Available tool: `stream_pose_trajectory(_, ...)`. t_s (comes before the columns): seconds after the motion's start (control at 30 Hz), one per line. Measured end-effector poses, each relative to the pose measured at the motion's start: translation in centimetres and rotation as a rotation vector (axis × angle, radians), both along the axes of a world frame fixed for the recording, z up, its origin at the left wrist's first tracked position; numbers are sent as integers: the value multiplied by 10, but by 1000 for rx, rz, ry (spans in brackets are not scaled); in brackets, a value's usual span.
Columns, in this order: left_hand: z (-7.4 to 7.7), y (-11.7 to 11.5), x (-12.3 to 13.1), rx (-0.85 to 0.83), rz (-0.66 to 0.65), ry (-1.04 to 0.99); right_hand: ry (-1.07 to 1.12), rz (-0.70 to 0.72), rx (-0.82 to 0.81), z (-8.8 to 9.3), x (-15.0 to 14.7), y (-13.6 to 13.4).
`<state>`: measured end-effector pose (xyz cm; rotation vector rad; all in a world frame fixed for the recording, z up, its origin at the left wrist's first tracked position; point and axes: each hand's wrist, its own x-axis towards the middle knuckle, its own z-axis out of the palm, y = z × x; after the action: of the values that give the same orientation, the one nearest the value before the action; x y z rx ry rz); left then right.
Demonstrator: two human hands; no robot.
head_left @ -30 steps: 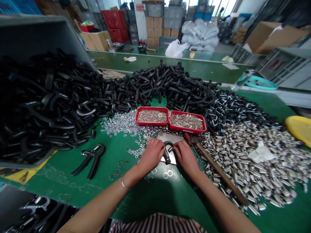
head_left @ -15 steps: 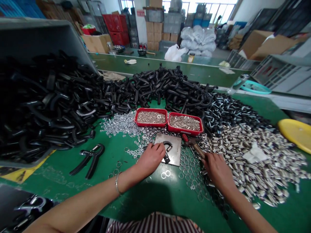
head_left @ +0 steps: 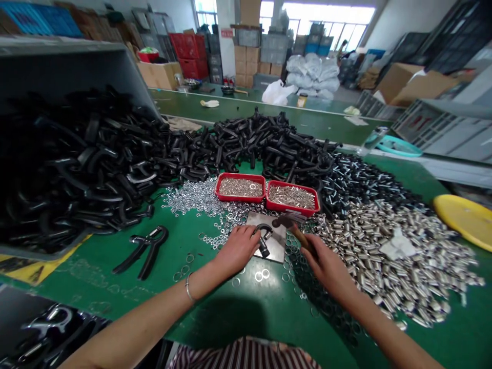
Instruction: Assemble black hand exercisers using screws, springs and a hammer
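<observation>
A square metal plate (head_left: 277, 253) lies in front of me, with a black curved part (head_left: 265, 240) resting on it. My left hand (head_left: 237, 248) is closed on that part at its left side, hiding some of it. My right hand (head_left: 325, 264) is wrapped round the wooden handle of a hammer (head_left: 295, 233), whose head hangs above the plate, just right of the part. Several thin metal rings (head_left: 261, 275) lie on the table below the plate. Left of my hands sits a two-handled black hand grip (head_left: 144, 251).
Two red trays (head_left: 240, 199) of small metal pins stand behind the plate. Black handles (head_left: 246, 136) are heaped at the back and in a grey bin (head_left: 134, 77). Metal sleeves (head_left: 407, 277) cover the right side, near a yellow lid (head_left: 461, 218). Small nuts (head_left: 188, 197) are scattered left.
My right hand has moved left and brought the hammer from beside the trays to over the plate. My left hand stays at the black part.
</observation>
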<state>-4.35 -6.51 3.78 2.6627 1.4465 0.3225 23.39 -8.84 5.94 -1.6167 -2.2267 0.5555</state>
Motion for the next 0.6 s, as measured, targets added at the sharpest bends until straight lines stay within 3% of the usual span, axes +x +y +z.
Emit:
stream_pose_trajectory(0.17, -2, 1, -5, -50, 18, -103, -123, 130, -38, 7, -8, 7)
stream_pose_trajectory(0.37, -17, 0, -9, -112, 146, -315, 77, 115, 123, 38, -33, -1)
stream_pose_trajectory(0.5, -22, 1, -8, -118, 174, -350, -58, 146, -25, 26, -40, 1)
stream_pose_trajectory(0.6, -17, 1, -6, -130, 176, -330, 32, 140, -136, 15, -31, 0)
